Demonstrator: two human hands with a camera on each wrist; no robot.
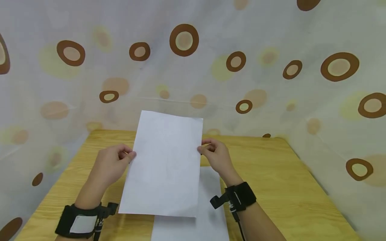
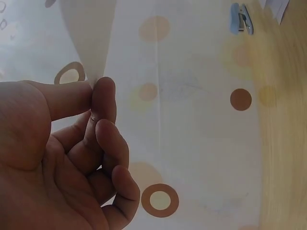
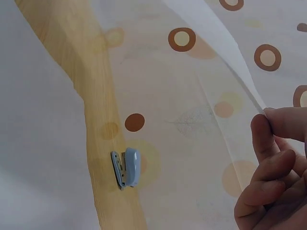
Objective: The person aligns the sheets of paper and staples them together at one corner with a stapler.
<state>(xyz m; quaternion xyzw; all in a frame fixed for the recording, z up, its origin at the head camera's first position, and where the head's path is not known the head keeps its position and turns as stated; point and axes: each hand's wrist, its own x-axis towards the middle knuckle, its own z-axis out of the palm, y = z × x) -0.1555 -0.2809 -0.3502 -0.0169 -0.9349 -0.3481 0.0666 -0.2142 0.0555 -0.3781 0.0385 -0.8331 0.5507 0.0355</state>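
Observation:
A white sheet of paper [image 1: 167, 164] is held up above the table, slightly tilted. My left hand [image 1: 112, 165] pinches its left edge between thumb and forefinger, and my right hand [image 1: 217, 159] pinches the right edge the same way. Both wrist views show the pinch: the left hand [image 2: 81, 148] grips the paper [image 2: 88, 38] seen nearly edge-on, and the right hand [image 3: 276, 172] grips the other edge of the paper [image 3: 225, 43]. Beneath, a second white sheet [image 1: 212, 214] lies on the table, partly covered by the raised one.
A light blue stapler [image 3: 132, 167] stands on the wooden table [image 1: 271, 187] near its far edge; the raised sheet hides it in the head view. A patterned curtain [image 1: 211, 67] surrounds the back and sides. Each wrist wears a black strap [image 1: 241, 195] with a camera and cable.

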